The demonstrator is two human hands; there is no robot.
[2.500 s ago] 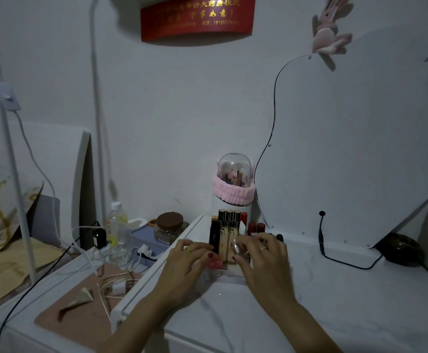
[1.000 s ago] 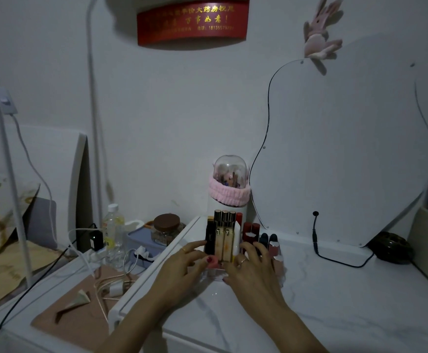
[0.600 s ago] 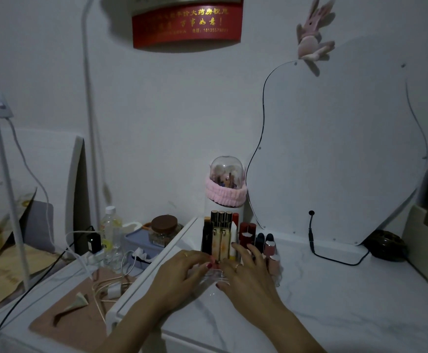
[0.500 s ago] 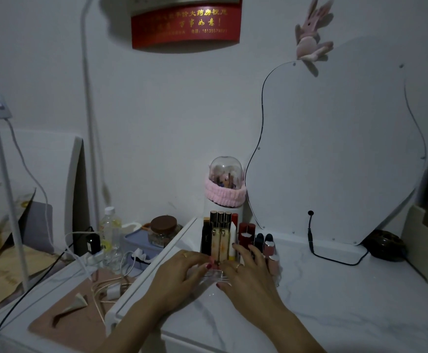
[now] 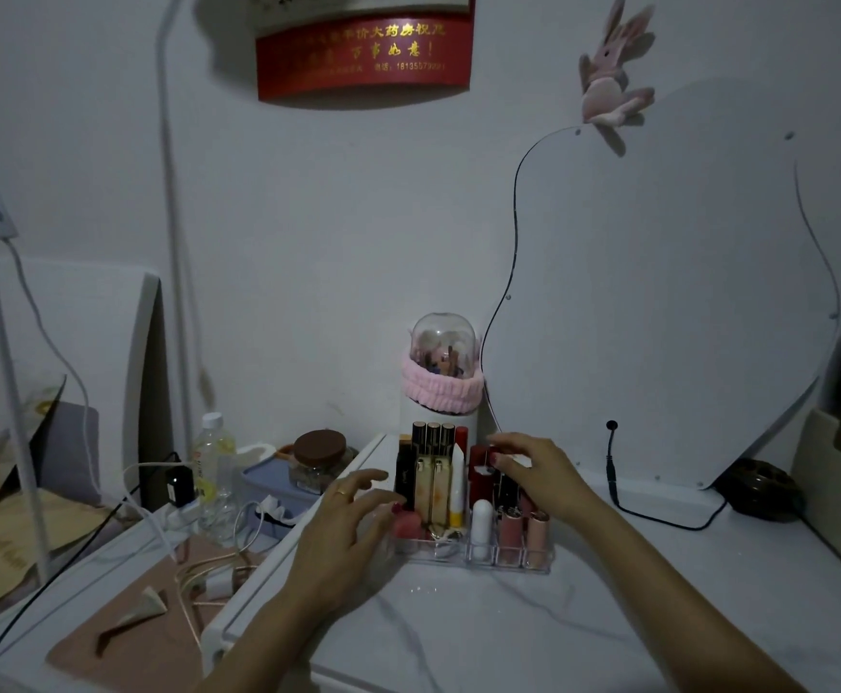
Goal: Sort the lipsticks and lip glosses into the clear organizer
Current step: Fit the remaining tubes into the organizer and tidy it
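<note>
Right hand hides rear lipsticks; grip on one unclear.

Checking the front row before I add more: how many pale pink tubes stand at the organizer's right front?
2: one pink tube and a second beside it, in the clear organizer's rightmost front slots. More may be hidden behind the right hand.

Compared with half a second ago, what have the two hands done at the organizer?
The right hand has lifted off the front of the clear organizer and moved back and right, over the red lipsticks; whether it grips one is unclear. The left hand stays at the organizer's left end. The tubes stand as before.
</note>
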